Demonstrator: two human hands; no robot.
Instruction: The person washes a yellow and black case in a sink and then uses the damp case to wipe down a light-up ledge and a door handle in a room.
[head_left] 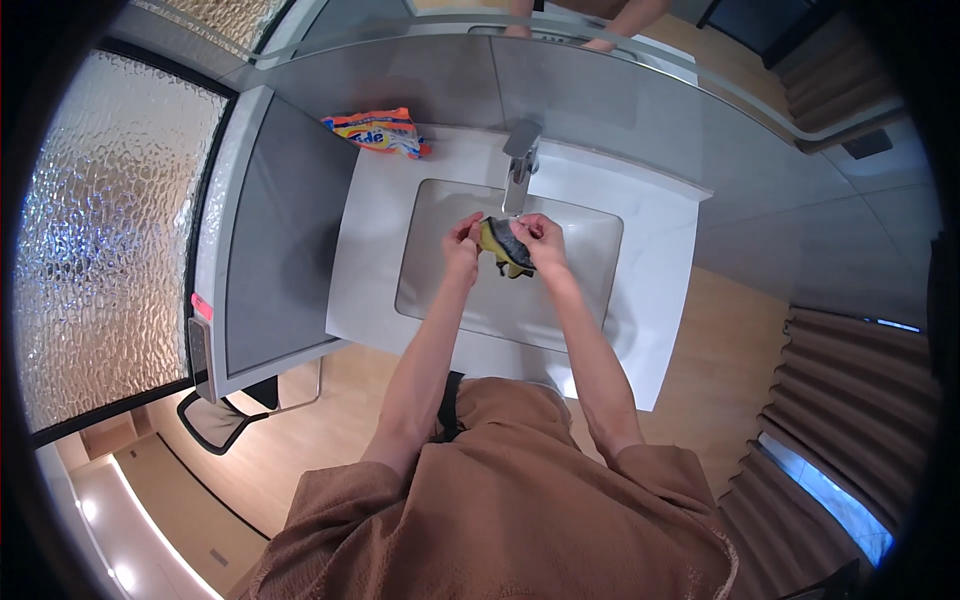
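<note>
Over the white sink [432,285], both of my hands hold a small yellow and dark grey cloth garment [505,240] stretched between them. My left hand [462,248] pinches its yellow left edge between thumb and fingers. On the other side, my right hand [543,243] grips the dark grey part. A loose end of the fabric hangs below, toward the basin. Just beyond the cloth stands the chrome faucet [518,165], its spout right above the fabric. Whether water is running I cannot make out. The garment's exact kind is hidden by its folds.
An orange detergent bag [378,132] lies at the counter's back left corner. The white countertop [655,260] surrounds the sink, with a grey tiled wall and mirror [640,60] behind. A grey panel [290,230] borders the left; a brown curtain [850,390] hangs at right.
</note>
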